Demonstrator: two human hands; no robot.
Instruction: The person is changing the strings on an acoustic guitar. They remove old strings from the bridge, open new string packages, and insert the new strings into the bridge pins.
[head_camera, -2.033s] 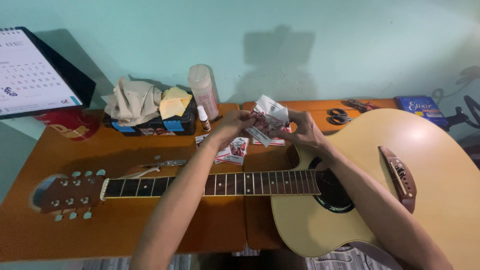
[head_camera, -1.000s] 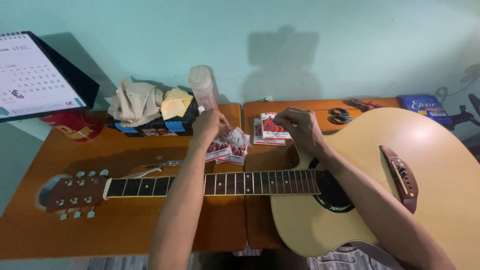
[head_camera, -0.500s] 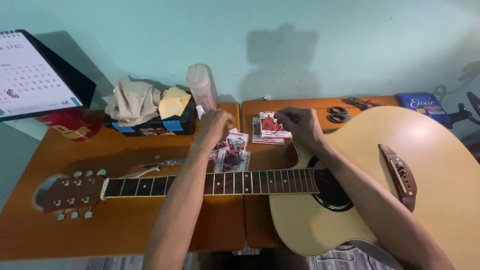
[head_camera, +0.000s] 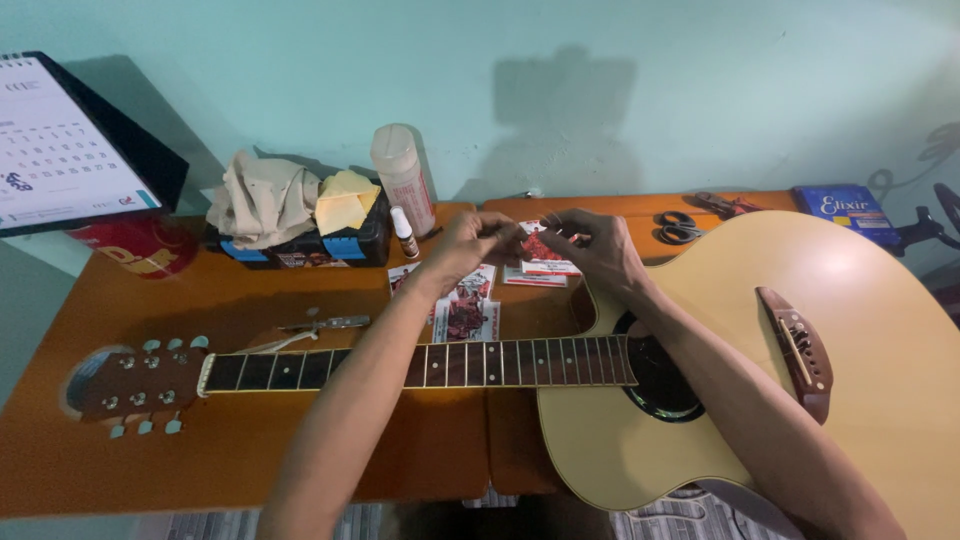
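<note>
both hands' fingers (head_camera: 520, 232) pinch red-white packet (head_camera: 543, 245).

A single head-worn camera looks steeply down and forward from above the person's seat, across the orange table (head_camera: 150, 450) toward the pale green wall (head_camera: 600, 80) beyond the hands. It sits close: both forearms enter from the bottom edge and the left hand (head_camera: 470, 245) and right hand (head_camera: 600, 250) meet near the frame's centre. The acoustic guitar (head_camera: 860, 330) spreads below and to the right of the hands, cut by the frame's right edge. No second view shares this scene.
</note>
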